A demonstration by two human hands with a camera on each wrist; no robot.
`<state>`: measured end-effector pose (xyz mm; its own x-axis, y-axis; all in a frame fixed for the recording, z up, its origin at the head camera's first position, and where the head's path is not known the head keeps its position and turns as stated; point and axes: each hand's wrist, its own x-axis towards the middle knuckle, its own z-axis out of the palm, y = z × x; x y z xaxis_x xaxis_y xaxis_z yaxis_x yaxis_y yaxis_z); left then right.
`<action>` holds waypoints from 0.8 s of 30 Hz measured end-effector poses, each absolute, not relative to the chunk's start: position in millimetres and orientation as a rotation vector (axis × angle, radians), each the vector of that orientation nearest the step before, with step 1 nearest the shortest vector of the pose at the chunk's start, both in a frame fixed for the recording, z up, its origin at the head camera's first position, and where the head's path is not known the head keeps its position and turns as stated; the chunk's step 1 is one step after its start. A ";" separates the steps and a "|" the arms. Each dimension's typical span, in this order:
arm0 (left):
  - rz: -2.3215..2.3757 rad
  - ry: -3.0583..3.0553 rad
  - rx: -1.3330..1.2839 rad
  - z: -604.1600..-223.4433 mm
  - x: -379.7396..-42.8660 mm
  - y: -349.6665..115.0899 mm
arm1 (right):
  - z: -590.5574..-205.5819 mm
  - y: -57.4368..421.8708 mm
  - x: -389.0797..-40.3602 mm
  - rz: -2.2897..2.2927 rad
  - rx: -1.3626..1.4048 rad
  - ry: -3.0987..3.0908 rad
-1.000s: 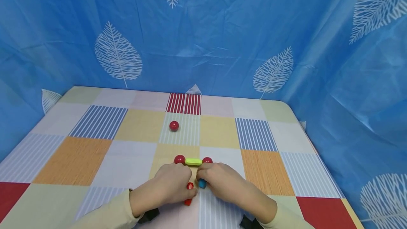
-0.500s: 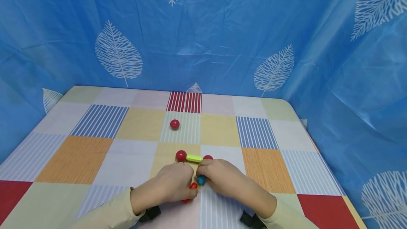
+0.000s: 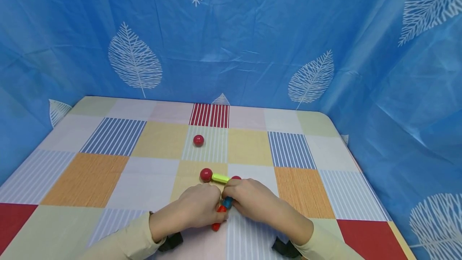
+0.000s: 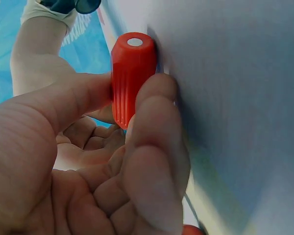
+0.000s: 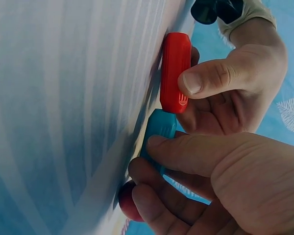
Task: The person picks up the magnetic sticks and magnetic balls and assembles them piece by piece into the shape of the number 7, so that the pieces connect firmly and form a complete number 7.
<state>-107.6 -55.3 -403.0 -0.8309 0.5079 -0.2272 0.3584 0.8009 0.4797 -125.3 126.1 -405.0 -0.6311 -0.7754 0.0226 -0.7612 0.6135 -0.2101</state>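
My left hand (image 3: 200,206) pinches a ribbed red toy building rod (image 4: 132,73) between thumb and fingers, low over the cloth. A pale round disc shows on the rod's end face. In the right wrist view, my right hand (image 5: 206,171) pinches a blue rod (image 5: 160,125), partly covered by the fingers. The red rod's end meets the blue rod's end, the two nearly in line. Just beyond the hands, a yellow-green rod (image 3: 220,178) lies between a red ball (image 3: 206,175) and a second red ball (image 3: 236,177), which the right hand partly hides.
A single red ball (image 3: 198,140) sits farther back on the patchwork tablecloth (image 3: 144,179). Behind and to the right hangs a blue curtain (image 3: 223,43) with white leaf prints. Dark straps (image 3: 171,242) show at the wrists.
The red and blue rods have come together end to end, from apart a second ago. The red rod has tilted toward the right hand. The yellow-green rod now lies slightly slanted.
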 end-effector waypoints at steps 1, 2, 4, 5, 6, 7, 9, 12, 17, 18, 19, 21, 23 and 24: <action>0.603 2.643 0.658 -403.0 -107.7 -55.2 | -405.2 126.1 -125.4 -0.309 -1.318 2.758; 0.598 2.645 0.663 -403.1 -107.7 -55.2 | -405.2 126.2 -125.4 -0.310 -1.320 2.759; 0.571 2.659 0.685 -403.1 -107.7 -55.4 | -405.3 126.3 -125.3 -0.314 -1.323 2.758; 0.550 2.669 0.700 -403.1 -107.7 -55.6 | -405.5 126.4 -125.3 -0.314 -1.324 2.758; 0.531 2.677 0.712 -402.8 -107.6 -55.9 | -405.6 126.6 -125.4 -0.314 -1.324 2.758; 0.513 2.686 0.725 -402.7 -107.6 -56.2 | -405.9 126.8 -125.5 -0.315 -1.321 2.758; 0.471 2.704 0.755 -402.0 -107.3 -56.9 | -406.5 127.1 -125.6 -0.318 -1.316 2.759; 0.412 2.731 0.795 -399.9 -106.9 -57.8 | -406.8 127.3 -125.6 -0.319 -1.312 2.767; 0.291 2.787 0.936 -396.9 -108.2 -59.4 | -406.9 127.1 -125.4 -0.322 -1.311 2.775; 0.275 2.790 0.961 -396.4 -108.7 -59.7 | -406.9 127.0 -125.4 -0.322 -1.313 2.775; 0.268 2.785 0.983 -395.7 -109.1 -60.2 | -406.9 127.2 -125.4 -0.321 -1.315 2.774; 0.268 2.770 1.003 -393.8 -110.1 -61.1 | -407.2 127.3 -125.4 -0.318 -1.322 2.775; 0.253 2.771 1.004 -391.3 -110.7 -61.7 | -407.2 127.8 -125.5 -0.303 -1.328 2.782; 0.238 2.787 0.998 -389.8 -110.6 -61.8 | -407.2 128.0 -125.6 -0.302 -1.331 2.784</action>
<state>-110.6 -61.8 -389.8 -0.7610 0.6399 -0.1070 0.6125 0.7630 0.2066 -125.6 128.0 -407.2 -0.6308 -0.7745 0.0470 -0.7666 0.6127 -0.1922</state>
